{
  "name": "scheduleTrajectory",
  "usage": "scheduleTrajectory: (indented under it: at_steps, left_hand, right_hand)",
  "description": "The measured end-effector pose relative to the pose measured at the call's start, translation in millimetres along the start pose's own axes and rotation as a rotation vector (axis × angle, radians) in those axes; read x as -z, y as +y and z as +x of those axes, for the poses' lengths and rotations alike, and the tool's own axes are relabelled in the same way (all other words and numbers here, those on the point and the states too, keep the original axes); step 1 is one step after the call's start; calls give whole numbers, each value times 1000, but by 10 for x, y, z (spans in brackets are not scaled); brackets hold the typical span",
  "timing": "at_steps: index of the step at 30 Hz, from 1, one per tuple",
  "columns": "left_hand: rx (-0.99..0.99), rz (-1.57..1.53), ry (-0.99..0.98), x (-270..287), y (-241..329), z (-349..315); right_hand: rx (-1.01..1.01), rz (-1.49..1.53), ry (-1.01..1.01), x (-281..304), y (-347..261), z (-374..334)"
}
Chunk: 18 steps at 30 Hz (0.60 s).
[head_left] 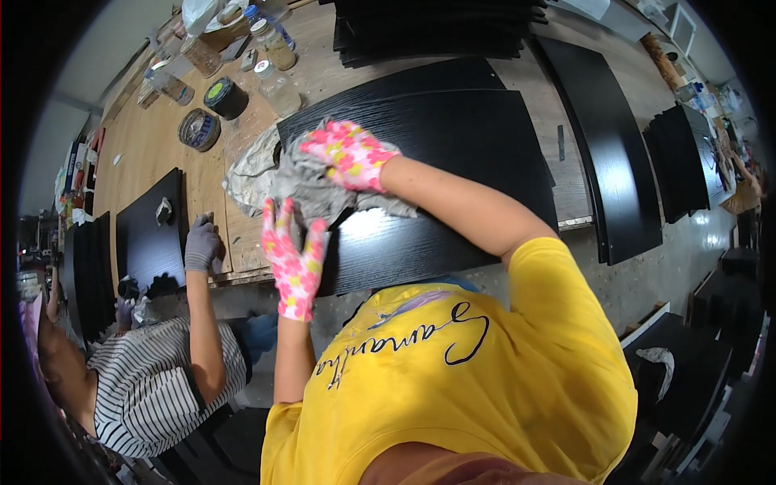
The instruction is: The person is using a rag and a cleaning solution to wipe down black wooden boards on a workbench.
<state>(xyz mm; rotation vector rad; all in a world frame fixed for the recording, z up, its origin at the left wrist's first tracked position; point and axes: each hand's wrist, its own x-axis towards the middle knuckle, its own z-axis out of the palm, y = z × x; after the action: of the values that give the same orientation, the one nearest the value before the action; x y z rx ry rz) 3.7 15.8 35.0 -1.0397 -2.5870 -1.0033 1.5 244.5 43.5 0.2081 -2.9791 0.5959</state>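
Black wood-grain panels (453,153) lie on the bench in front of me, one overlapping another, the nearer one shining with reflected light. Across the left part of the upper panel spreads a crumpled grey rag (311,190). My right hand (352,155), in a pink floral glove, presses down on the rag with its fingers bent into the cloth. My left hand (293,263), gloved the same way, rests at the panel's near left corner with fingers spread, close to the rag's lower edge. A paler crumpled cloth (255,171) lies left of the rag.
Glass jars (279,89), a black tub with a green lid (226,98) and an open tin (199,129) stand at the back left. Stacked black panels (436,28) sit behind, with a long panel (598,145) at right. A co-worker's grey-gloved hand (202,242) touches the bench beside another panel.
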Motion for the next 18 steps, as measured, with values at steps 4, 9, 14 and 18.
scheduleTrajectory:
  at_steps: [4,9,14,18]
  left_hand:
    - [107,67,-236,-89,114,-237]
    - [259,-224,-187,-147,66,-256]
    - [309,-313,-74,-200,-12,-323]
    - [393,-242,-128,-33,16,-374]
  right_hand:
    - [-2,-152,189,37,63,38]
    - [-619,-304,459,611,1459,-978]
    - [-899,-539,313,670,1301,-2620]
    - [-1355,-184,194,422,964,-3793]
